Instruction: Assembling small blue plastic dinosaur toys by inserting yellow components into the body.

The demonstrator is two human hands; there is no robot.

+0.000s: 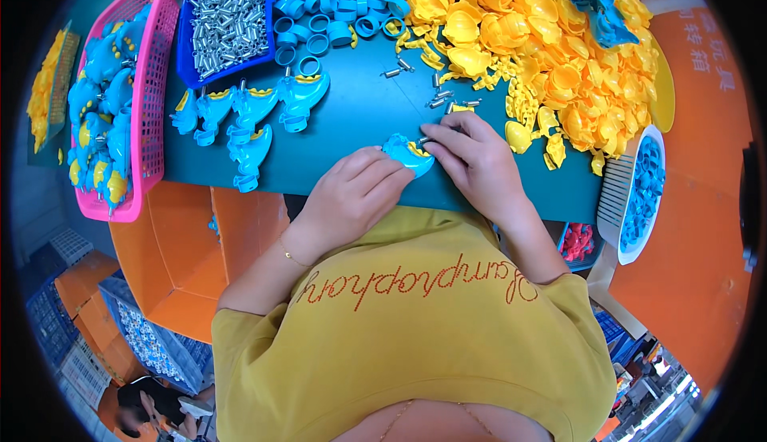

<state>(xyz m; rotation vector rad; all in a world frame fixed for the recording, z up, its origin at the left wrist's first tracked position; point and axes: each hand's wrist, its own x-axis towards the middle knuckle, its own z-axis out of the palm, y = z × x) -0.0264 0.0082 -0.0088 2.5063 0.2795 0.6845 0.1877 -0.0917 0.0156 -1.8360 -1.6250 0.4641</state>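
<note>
Left hand [351,190]: grip holding shell [399,150]. Right hand [479,158]: grip pinching cylinder [423,140], shell's two o'clock. Best: shell steady, cylinder straight.

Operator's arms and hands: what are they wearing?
No gloves on the left hand or right hand. Mustard-yellow short sleeves, bare forearms. Left wrist: thin gold-coloured bracelet with a small round charm; none visible on the right.

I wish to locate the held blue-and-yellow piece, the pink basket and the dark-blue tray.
Held blue-and-yellow piece [396,146], head view: its blue part.
Pink basket [150,114], head view: its right wall.
Dark-blue tray [186,43], head view: its left wall.
</note>
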